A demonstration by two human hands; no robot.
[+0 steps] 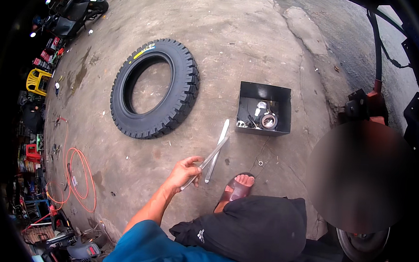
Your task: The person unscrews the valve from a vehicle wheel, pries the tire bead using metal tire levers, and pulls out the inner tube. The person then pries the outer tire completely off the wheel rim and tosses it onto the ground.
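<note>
My left hand (pixel 187 173) is closed round a slim metal tyre lever (pixel 216 151), which points forward and to the right. A second tyre lever (pixel 225 128) lies on the concrete beneath it, partly crossed by the held one. Forward and left of the hand, a black knobbly tyre (pixel 183 103) lies flat on its side, without a rim. To the right of the levers stands an open black box (pixel 262 132) with a round roll or ring (pixel 268 121) and several small parts inside. My right hand does not show clearly; only a skin-coloured sliver is at the lower right edge.
My sandalled foot (pixel 239 188) is just right of the levers. A small metal piece (pixel 260 163) lies near the box. Coiled orange hose (pixel 93 186), a yellow stool (pixel 37 81) and parked motorcycles (pixel 77 10) line the left. At right, a wheel (pixel 363 246) stands below a blurred area.
</note>
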